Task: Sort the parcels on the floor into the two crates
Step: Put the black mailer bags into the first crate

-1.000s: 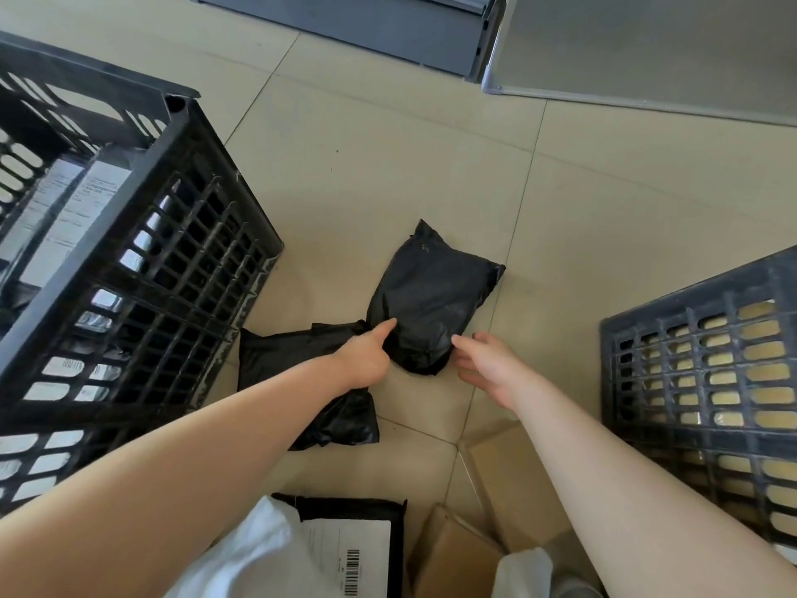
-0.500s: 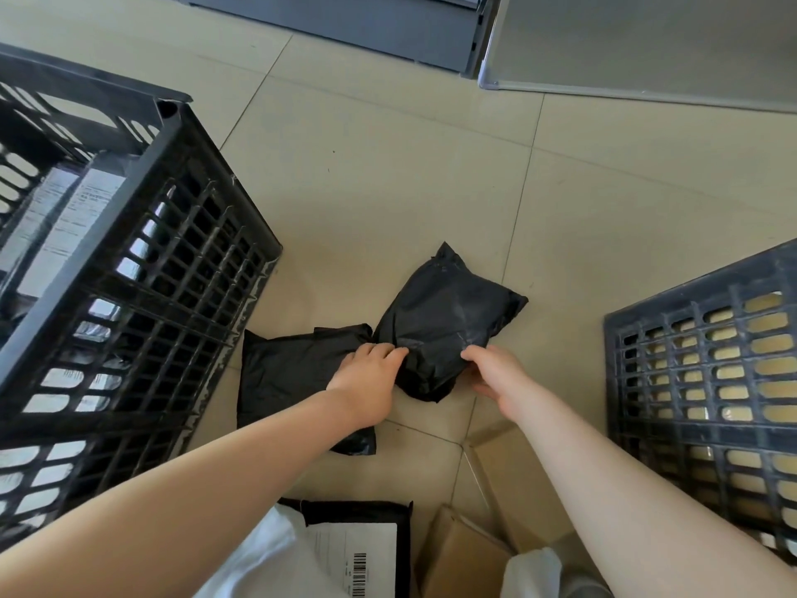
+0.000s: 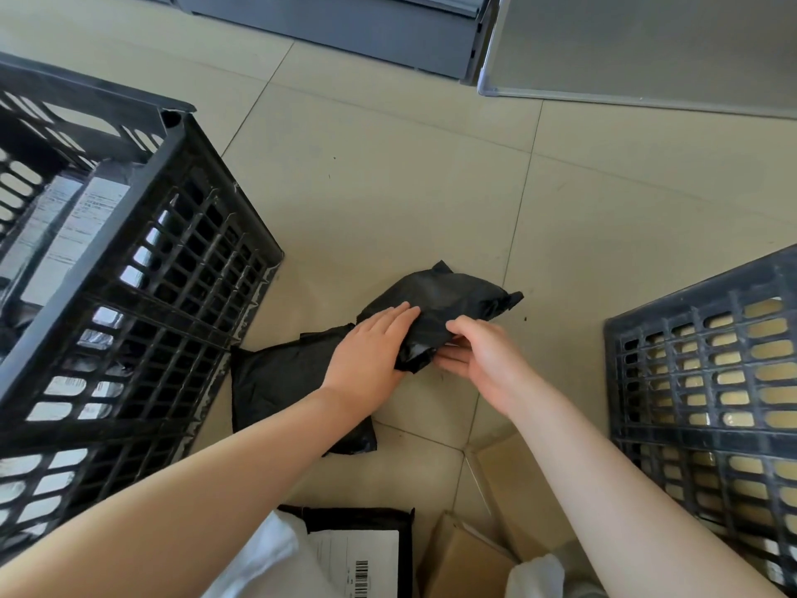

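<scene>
The black poly-bag parcel [image 3: 444,304] lay on the floor between both hands, its long axis running away and to the right. The left hand [image 3: 371,351] pressed flat on its near end; the right hand [image 3: 478,353] pinched that corner — equally close.

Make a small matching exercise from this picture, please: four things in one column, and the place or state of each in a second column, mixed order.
Things:
1. left crate
2. right crate
3. bulky black parcel
4. flat black parcel

Places or states:
A. lies on the floor, partly under the left forearm
B. held between the left hand and right hand
C. shows tan shapes through its slots
D. shows white-labelled parcels inside

Pairs: 1-D, 2-C, 3-B, 4-A
</scene>
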Tool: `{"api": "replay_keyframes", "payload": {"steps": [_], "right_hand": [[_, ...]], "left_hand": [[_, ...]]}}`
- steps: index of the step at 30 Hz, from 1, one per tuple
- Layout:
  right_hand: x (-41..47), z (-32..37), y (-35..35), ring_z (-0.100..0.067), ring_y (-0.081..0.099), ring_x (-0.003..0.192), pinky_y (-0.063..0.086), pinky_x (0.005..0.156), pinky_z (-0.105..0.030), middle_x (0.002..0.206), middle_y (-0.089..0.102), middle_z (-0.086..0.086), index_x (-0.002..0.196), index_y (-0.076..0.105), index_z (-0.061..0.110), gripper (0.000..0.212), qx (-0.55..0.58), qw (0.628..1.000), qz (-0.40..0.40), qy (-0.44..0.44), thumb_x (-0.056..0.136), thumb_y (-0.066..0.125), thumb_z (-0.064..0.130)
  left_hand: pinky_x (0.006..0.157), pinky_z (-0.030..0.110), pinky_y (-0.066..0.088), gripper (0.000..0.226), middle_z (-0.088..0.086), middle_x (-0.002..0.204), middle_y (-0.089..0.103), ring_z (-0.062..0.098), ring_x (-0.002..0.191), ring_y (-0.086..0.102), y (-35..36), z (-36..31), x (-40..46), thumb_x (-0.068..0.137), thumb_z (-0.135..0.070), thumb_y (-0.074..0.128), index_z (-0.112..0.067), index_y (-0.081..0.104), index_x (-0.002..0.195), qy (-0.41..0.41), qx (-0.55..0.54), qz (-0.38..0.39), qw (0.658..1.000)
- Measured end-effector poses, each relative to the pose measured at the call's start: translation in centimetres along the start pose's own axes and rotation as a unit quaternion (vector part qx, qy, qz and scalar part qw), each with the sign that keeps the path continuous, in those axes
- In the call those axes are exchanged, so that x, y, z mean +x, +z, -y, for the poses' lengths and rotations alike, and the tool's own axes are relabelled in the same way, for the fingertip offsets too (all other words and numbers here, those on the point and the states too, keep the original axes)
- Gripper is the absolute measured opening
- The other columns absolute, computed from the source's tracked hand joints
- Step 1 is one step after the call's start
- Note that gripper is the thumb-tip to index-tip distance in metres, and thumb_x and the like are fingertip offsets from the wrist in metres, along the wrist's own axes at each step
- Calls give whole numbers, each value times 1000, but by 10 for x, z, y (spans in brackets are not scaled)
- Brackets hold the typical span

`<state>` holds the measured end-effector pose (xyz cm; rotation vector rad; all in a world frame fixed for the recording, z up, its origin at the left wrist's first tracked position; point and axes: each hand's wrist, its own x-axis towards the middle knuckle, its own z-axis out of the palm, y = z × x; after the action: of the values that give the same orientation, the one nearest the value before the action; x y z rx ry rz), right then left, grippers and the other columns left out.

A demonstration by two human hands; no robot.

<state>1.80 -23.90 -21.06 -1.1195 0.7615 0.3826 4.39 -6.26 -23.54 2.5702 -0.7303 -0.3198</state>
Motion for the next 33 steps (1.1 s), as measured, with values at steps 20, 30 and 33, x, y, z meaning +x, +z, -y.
{"api": "replay_keyframes", "payload": {"steps": [20, 30, 33], "right_hand": [[2, -9, -18, -27, 67, 114, 54, 97, -45, 123, 72, -5, 132, 58, 21, 33, 48, 998, 45, -21, 100, 57, 30], [-7, -3, -22, -20, 70, 103, 59, 83, -38, 111, 74, -2, 114, 64, 17, 20, -25, 995, -97, -28, 95, 67, 23], [-14, 3, -13, -20, 71, 103, 59, 87, -41, 111, 75, -1, 116, 64, 17, 24, -54, 995, -79, -36, 94, 68, 25]], "left_hand": [[90, 29, 53, 30, -4, 117, 72, 14, 109, 68, -16, -11, 6, 97, -19, 59, -22, 60, 128, -341, -669, -22, 660], [105, 22, 26, 61, -11, 153, 36, 8, 142, 31, -39, -9, 1, 97, -22, 54, -27, 30, 153, -276, -361, -82, 887], [92, 13, 34, 54, -20, 134, 46, 1, 128, 41, -53, -23, 0, 97, -38, 56, -28, 38, 147, -215, -323, -3, 922]]}}
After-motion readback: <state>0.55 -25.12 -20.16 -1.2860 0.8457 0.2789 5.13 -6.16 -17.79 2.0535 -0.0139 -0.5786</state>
